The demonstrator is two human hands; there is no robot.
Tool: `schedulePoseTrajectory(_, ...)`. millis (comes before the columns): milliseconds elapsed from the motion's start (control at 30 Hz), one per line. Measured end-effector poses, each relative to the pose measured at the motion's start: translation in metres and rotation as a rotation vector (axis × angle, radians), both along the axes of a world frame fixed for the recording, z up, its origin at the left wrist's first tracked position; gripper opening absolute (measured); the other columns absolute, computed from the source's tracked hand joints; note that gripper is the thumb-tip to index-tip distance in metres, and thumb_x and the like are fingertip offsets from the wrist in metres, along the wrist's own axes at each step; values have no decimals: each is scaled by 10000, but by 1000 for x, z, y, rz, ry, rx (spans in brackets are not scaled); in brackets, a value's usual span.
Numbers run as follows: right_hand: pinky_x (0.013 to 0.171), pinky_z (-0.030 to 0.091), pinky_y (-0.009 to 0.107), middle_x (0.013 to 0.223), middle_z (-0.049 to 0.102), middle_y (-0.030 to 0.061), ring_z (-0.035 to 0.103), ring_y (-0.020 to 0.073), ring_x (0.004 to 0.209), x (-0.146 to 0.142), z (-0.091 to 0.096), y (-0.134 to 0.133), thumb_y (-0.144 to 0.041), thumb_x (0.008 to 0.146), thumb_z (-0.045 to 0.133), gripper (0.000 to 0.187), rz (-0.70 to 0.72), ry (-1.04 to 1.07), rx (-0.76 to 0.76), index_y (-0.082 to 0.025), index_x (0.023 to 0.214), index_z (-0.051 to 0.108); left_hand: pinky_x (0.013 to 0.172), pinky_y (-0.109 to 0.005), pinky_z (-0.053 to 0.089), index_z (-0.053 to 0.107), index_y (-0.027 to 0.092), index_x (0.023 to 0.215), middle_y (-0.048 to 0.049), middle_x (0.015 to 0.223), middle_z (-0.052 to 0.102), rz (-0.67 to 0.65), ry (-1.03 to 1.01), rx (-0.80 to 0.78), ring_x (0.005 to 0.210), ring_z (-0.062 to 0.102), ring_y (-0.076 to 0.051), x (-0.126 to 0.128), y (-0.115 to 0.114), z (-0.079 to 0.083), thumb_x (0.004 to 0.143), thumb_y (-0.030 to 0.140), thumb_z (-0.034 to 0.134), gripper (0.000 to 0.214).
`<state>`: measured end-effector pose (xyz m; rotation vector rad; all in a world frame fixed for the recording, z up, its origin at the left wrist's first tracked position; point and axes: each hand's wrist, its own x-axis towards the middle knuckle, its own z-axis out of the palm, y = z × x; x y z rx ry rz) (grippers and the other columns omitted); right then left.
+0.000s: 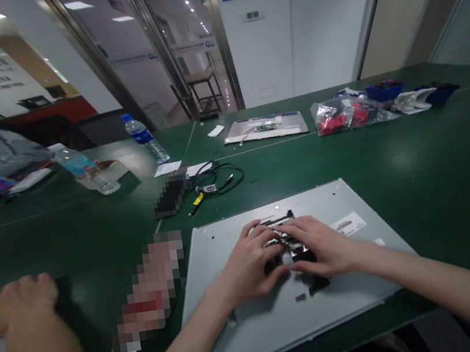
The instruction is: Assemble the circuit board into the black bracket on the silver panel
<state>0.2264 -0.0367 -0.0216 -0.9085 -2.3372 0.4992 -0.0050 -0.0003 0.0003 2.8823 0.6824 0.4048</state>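
A large grey metal panel [343, 201], the back of a flat screen, lies on the green table [434, 159] in front of me. At its middle sits a small black part with metal bits [291, 247]. My left hand [249, 261] and my right hand [319, 246] both rest on that part, fingers curled down and pressing it from either side. The hands hide most of the part. A white label [347, 224] is stuck to the panel just right of my right hand.
Another person's arm and hand [14, 300] lie at the lower left. A coiled black cable [216, 180], two water bottles [85, 169] [145, 137], a second panel [265, 127], a bag of red parts [342, 114] and blue trays [384, 89] stand farther back.
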Motion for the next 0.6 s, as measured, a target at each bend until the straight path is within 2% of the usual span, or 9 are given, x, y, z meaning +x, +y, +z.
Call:
schedulePoseTrajectory(167, 1011, 437, 437, 1312, 563, 125, 511, 258, 1186, -1, -5, 2, -273, 895, 622, 553, -13, -10, 102, -177, 1397, 411, 1119, -529, 294, 679, 241, 1072, -68, 1102, 648, 3, -1, 7, 1098, 560, -262, 0, 2, -2, 844, 425, 667, 293)
schedulePoseTrajectory(400, 920, 474, 416, 1167, 621, 99, 556, 234, 1079, -1, -12, 4, -222, 929, 588, 141, 44, -59, 273, -187, 1057, 634, 1107, -521, 306, 659, 254, 1128, -52, 1088, 650, -4, -18, -8, 1076, 561, -255, 1, 2, -1, 823, 400, 694, 340)
schedulePoseTrajectory(600, 926, 472, 416, 1177, 618, 87, 553, 233, 1090, 1, -12, 5, -266, 931, 600, 101, 77, -70, 316, -219, 953, 687, 1101, -520, 310, 671, 242, 1050, -49, 1087, 652, -3, -22, -24, 1069, 566, -252, 1, 1, 0, 839, 408, 674, 268)
